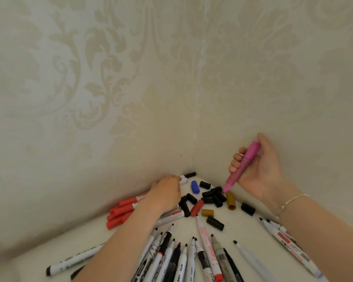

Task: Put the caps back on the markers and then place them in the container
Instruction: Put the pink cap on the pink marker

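My right hand holds a pink marker tilted, its uncapped tip pointing down at a heap of black caps. My left hand lies palm down over the table near the corner, fingers by a white marker with a black cap; whether it grips anything is hidden. Loose caps lie between the hands: a blue cap, a red cap, two ochre caps. Several uncapped white markers fan out at the bottom. No container is in view.
Red-capped markers are bunched at the left beside the wall. More uncapped markers lie at the right under my forearm. One capped marker lies at the lower left. Two patterned walls meet in a corner behind the caps.
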`<move>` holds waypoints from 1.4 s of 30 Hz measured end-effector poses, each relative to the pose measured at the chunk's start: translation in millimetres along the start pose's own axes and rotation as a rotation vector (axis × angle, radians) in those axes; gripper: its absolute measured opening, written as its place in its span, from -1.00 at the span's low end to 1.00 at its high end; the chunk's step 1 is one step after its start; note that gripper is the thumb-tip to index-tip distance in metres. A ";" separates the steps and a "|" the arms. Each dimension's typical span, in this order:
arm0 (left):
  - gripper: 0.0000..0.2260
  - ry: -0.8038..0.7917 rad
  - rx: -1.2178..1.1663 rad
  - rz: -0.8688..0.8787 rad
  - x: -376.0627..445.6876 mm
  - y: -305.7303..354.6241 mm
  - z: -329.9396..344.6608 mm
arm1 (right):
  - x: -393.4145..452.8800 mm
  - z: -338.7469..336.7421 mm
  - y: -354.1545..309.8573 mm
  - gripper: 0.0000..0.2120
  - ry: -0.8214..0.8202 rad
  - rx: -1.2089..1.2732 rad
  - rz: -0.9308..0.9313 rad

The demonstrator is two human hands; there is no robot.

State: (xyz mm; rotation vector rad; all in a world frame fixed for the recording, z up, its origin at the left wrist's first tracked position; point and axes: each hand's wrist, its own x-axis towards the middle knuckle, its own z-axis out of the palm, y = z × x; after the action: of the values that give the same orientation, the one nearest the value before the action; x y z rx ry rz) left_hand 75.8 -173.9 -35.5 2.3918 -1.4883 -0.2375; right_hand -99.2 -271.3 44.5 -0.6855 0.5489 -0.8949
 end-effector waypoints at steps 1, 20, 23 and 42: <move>-0.66 0.000 0.061 0.012 0.8 -0.7 3.9 | 0.0 -0.1 -0.2 -0.68 0.007 -0.016 -0.006; -0.70 0.314 -0.183 0.152 2.3 10.8 -9.9 | -16.5 -2.1 1.1 -0.74 -0.047 -0.475 -0.176; -0.70 0.321 -0.584 0.078 -0.1 11.8 -28.7 | -20.1 -3.2 -1.3 -0.74 -0.094 -0.380 -0.183; -0.92 -0.104 -1.560 0.051 -29.0 36.4 -72.2 | -26.2 -0.2 -2.7 -0.81 -0.170 -0.133 -0.137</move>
State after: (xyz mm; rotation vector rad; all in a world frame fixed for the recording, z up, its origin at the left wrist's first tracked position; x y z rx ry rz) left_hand 54.0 -150.2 44.1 1.0497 -0.7576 -1.0341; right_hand -114.3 -250.5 50.2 -0.9201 0.4153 -0.9230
